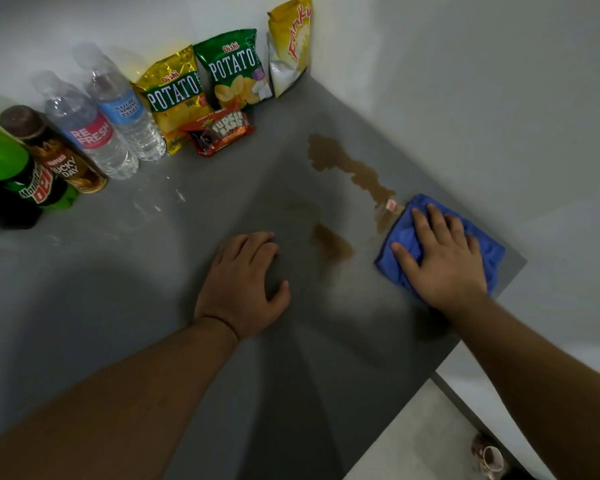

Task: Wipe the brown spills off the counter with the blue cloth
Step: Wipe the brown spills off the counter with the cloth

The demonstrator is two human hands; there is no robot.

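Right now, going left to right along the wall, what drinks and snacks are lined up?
Mountain Dew bottle, Kopiko Lucky Day bottle, Refresh water bottle, Nature Spring water bottle, yellow Oishi Potato bag, green Oishi Potato bag, Funky snack bag.

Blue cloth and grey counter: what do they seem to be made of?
Blue cloth: soft, fuzzy fabric, likely microfiber; it bunches into folds under the right hand. Counter: smooth hard grey surface, perhaps laminate; faint sheen, and the brown spill pools on top.

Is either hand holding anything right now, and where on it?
Nothing is gripped. The right hand presses flat on the middle of the blue cloth; the left hand rests on the counter, holding nothing.
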